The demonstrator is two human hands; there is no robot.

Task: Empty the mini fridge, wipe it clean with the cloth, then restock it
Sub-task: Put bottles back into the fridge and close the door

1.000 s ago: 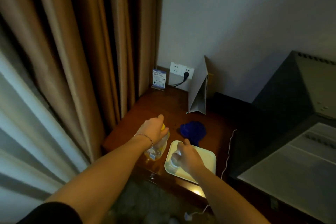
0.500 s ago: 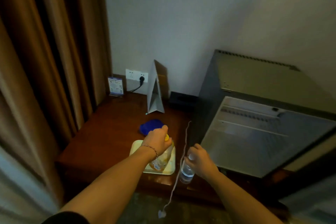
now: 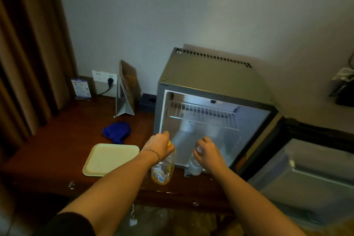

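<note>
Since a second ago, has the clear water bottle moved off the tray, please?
Yes. The water bottle, held by the right hand, has gone rightward from over the tray to the open fridge mouth.

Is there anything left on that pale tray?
No, the tray lies bare on the desk; both bottles are in the hands by the fridge.
</note>
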